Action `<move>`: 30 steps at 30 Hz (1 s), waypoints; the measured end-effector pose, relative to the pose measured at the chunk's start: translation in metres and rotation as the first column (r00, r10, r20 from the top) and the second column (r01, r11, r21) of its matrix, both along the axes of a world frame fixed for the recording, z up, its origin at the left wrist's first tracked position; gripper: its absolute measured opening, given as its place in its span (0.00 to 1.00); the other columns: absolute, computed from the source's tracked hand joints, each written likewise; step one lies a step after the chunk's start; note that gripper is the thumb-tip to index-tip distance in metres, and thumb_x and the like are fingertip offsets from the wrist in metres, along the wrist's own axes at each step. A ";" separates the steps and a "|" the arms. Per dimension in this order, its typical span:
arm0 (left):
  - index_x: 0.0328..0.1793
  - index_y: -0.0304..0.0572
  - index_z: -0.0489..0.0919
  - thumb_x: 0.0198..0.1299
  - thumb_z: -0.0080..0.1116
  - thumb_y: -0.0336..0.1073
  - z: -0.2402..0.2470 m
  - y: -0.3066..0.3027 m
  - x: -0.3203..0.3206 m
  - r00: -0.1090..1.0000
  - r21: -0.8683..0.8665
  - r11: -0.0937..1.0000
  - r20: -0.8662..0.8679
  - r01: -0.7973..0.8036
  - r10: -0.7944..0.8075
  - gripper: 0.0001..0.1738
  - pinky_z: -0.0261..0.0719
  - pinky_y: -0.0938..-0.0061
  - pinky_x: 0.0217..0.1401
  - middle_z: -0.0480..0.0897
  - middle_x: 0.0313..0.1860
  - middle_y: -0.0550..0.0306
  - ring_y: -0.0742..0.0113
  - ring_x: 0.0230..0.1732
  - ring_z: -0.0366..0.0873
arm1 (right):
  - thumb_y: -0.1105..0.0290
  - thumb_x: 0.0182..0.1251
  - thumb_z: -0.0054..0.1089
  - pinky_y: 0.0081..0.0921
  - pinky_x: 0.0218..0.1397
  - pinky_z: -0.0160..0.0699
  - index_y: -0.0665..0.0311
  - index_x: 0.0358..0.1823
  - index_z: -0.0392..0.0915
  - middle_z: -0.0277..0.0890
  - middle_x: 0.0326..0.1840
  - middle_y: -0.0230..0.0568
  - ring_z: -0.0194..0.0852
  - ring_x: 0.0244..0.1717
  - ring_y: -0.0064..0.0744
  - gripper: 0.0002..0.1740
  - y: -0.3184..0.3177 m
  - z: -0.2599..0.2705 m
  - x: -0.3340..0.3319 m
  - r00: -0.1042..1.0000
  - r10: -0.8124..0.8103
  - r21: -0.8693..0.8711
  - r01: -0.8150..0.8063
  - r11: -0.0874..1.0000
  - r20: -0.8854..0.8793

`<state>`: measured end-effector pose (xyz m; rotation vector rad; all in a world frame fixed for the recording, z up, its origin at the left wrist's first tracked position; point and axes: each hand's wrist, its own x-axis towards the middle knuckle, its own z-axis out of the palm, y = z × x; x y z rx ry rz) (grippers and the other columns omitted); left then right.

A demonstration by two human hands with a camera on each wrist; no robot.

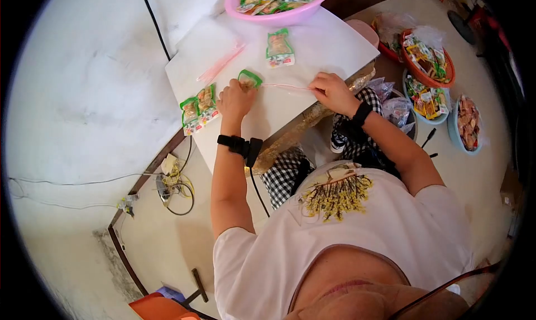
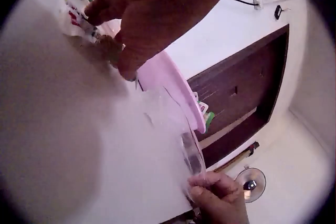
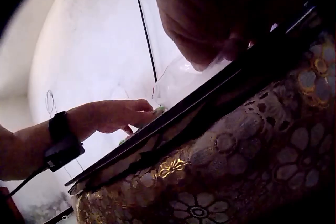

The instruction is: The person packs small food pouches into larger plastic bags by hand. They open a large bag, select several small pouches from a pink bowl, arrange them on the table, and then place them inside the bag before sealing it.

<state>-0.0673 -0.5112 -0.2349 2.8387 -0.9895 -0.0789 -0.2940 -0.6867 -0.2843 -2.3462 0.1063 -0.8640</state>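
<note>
My left hand [image 1: 237, 99] pinches a small green-edged food packet [image 1: 250, 78] low over the white table; in the left wrist view its thumb and fingers [image 2: 97, 6] bend down around the packet. To the right, my right hand [image 1: 334, 91] pinches the end of a clear plastic bag [image 1: 287, 87] with a pinkish edge. The bag stretches flat between both hands, its near end overlapping the packet. Two similar packets [image 1: 199, 105] lie just left of my left hand. Another packet [image 1: 280, 47] lies beyond the bag.
A pink basin [image 1: 273, 17] heaped with packets stands at the table's far edge. Pinkish clear bags [image 1: 222, 62] lie on the table [image 1: 329, 41] at left. Several tubs, including a red basket [image 1: 451, 77] and a blue basin [image 1: 455, 127], stand on the floor at right.
</note>
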 end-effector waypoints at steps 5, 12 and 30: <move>0.55 0.36 0.73 0.43 0.71 0.50 0.003 0.018 -0.017 0.999 -0.098 0.995 0.023 0.027 -0.025 0.36 0.77 0.56 0.46 0.82 0.43 0.42 0.49 0.47 0.81 | 0.75 0.57 0.58 0.42 0.38 0.72 0.65 0.32 0.77 0.73 0.32 0.44 0.73 0.35 0.49 0.02 0.004 0.000 0.001 0.998 -0.065 0.069 0.065 0.996 0.000; 0.57 0.31 0.72 0.46 0.70 0.44 0.035 0.048 -0.050 0.928 -0.385 0.923 -0.343 0.004 -0.147 0.34 0.80 0.69 0.36 0.84 0.37 0.45 0.59 0.33 0.83 | 0.76 0.58 0.58 0.38 0.37 0.72 0.65 0.35 0.76 0.72 0.31 0.44 0.72 0.34 0.46 0.04 0.010 0.004 0.008 0.987 -0.119 0.077 0.111 0.991 0.110; 0.45 0.25 0.74 0.48 0.71 0.41 -0.045 -0.067 -0.067 0.837 -0.511 0.839 -0.364 0.188 -0.409 0.27 0.75 0.53 0.53 0.77 0.52 0.31 0.41 0.57 0.75 | 0.76 0.57 0.58 0.40 0.40 0.71 0.63 0.35 0.74 0.73 0.32 0.44 0.72 0.37 0.50 0.05 0.007 0.003 0.001 0.968 -0.174 0.237 0.128 0.963 0.183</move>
